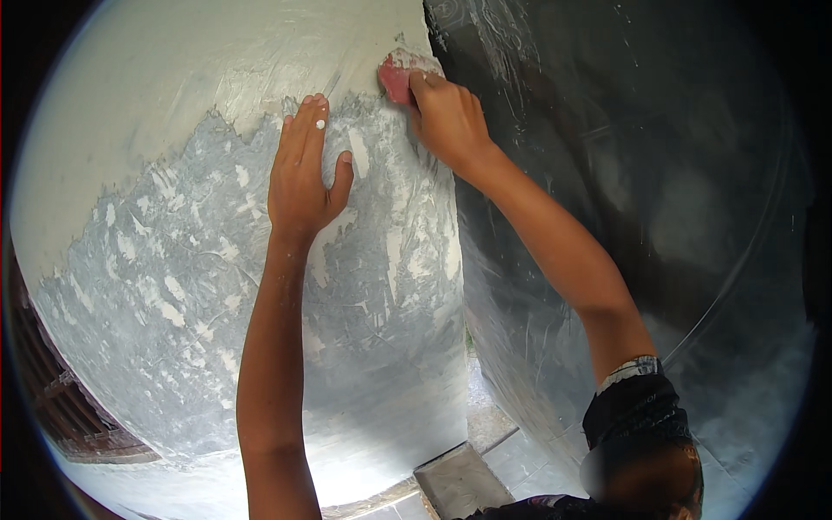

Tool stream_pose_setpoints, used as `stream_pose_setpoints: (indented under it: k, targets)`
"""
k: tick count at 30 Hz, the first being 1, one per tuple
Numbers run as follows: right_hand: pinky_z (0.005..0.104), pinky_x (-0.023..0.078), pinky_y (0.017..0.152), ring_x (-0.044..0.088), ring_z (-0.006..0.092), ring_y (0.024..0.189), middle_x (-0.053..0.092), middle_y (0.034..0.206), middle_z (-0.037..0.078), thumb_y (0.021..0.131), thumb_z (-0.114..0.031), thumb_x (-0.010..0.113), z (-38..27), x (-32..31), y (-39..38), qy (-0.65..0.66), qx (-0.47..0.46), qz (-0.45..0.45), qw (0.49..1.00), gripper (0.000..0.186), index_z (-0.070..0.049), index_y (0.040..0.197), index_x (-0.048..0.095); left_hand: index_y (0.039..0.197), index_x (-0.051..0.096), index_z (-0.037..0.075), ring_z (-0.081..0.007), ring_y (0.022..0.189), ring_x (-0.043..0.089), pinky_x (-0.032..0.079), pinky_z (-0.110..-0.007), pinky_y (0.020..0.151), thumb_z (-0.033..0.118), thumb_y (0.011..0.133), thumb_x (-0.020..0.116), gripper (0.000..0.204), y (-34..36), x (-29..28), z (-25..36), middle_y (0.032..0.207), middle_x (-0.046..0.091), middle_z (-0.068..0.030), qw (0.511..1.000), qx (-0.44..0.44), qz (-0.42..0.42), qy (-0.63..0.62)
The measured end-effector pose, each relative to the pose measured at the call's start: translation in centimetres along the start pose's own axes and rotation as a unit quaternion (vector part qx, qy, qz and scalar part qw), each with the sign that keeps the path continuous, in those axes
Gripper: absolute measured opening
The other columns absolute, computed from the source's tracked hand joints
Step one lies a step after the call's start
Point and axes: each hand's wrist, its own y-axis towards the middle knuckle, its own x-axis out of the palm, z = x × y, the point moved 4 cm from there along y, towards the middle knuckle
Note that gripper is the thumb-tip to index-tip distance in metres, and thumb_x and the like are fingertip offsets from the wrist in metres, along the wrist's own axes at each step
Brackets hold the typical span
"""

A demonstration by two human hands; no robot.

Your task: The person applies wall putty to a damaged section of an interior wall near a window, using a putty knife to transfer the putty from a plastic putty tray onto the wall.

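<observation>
My left hand (305, 169) lies against the patchy grey wall (364, 286), near the edge of its smooth cream upper coat (199, 61). Its fingers point upward and the thumb is apart, with a white blob on a fingertip. My right hand (451, 121) grips a red putty scraper (396, 80) caked with white paste, held at the wall's right edge just above the rough grey area. The ragged border between cream coat and grey surface runs from the lower left up to the scraper.
A dark, smudged surface (667, 139) stands right of the wall's edge. A square grey tray (455, 485) lies at the bottom on light floor tiles (511, 459). Brown wooden slats (69, 399) show at the lower left beyond the curved rim of the wall.
</observation>
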Motion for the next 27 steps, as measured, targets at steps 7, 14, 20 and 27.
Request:
stream_pose_setpoints:
  k: [7,14,20,27]
  targets:
    - [0.0511,0.054,0.072,0.067,0.0427,0.083,0.068,0.092,0.019,0.083,-0.005,0.066,2.3,-1.9,4.7,0.036,-0.002,0.058,0.998,0.015,0.0,0.096,0.061,0.142,0.048,-0.009,-0.0399,0.141,0.046,0.035,-0.054,0.116,0.012,0.088,0.061,0.059,0.3,0.6,0.6,0.145,0.054,-0.0252,1.0,-0.001,0.0,-0.002]
    - [0.0531,0.057,0.074,0.069,0.0448,0.083,0.068,0.091,0.024,0.081,0.0,0.061,-0.8,-0.1,-1.4,0.034,0.02,-0.024,0.999,0.015,0.002,0.096,0.061,0.145,0.045,-0.008,-0.0399,0.142,0.045,0.032,-0.054,0.118,0.012,0.091,0.058,0.059,-0.4,-0.1,-0.2,0.147,0.051,-0.0252,1.0,-0.006,-0.012,0.001]
    - [0.0533,0.054,0.072,0.066,0.0441,0.084,0.067,0.089,0.02,0.081,-0.001,0.066,2.1,-2.1,3.9,0.041,0.011,0.069,0.997,0.018,-0.001,0.098,0.061,0.148,0.041,-0.008,-0.0399,0.143,0.043,0.029,-0.054,0.12,0.012,0.094,0.055,0.059,0.1,0.7,0.5,0.149,0.049,-0.0249,1.0,-0.005,-0.012,-0.013]
    - [0.0519,0.057,0.076,0.068,0.0431,0.089,0.068,0.096,0.021,0.079,0.003,0.062,-1.4,-0.3,-2.1,0.039,-0.018,-0.035,0.998,0.02,0.002,0.1,0.061,0.148,0.042,-0.008,-0.0403,0.143,0.043,0.03,-0.054,0.12,0.012,0.094,0.055,0.059,-0.3,0.2,-0.2,0.149,0.049,-0.0251,1.0,0.001,-0.005,-0.004]
